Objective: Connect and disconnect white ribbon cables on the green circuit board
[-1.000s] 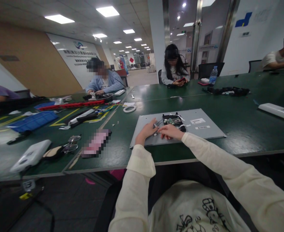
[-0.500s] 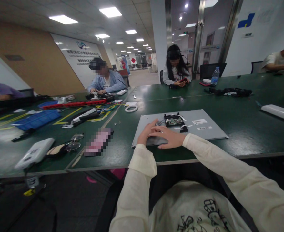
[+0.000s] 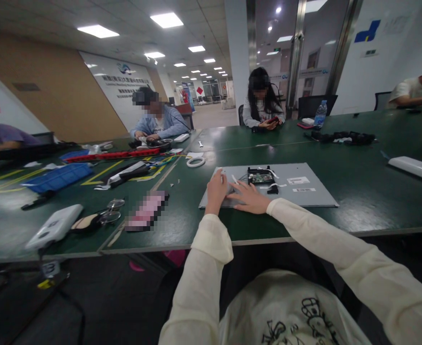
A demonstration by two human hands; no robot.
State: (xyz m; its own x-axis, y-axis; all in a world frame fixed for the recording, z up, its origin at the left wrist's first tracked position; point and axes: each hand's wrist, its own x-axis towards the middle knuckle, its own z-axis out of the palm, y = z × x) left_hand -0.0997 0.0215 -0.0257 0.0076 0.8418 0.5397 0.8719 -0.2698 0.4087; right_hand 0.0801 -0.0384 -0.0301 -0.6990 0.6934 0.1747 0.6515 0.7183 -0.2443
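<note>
A flat grey metal panel (image 3: 319, 189) lies near the table's front edge, with a small green circuit board (image 3: 260, 177) in a black frame on it. White strips and a short black piece (image 3: 273, 189) lie beside the board. My left hand (image 3: 217, 191) is over the panel's left end, its fingers raised and slightly bent, with no object visible in them. My right hand (image 3: 251, 198) rests on the panel's near part, left of the black piece, fingers spread towards my left hand. A white strip (image 3: 234, 179) shows between the hands; whether either touches it is unclear.
To the left lie a pink phone (image 3: 146, 211), glasses (image 3: 111, 212), a white device (image 3: 54, 226) and a blue tray (image 3: 58, 177). A white ring (image 3: 195, 162) sits beyond the panel. A white power strip (image 3: 416, 167) is at right. Several people sit around the table.
My hands have moved apart; before, they overlapped above the panel. My left fingers now point up, and my right hand has come down with fingers spread. The panel's left end has shifted slightly.
</note>
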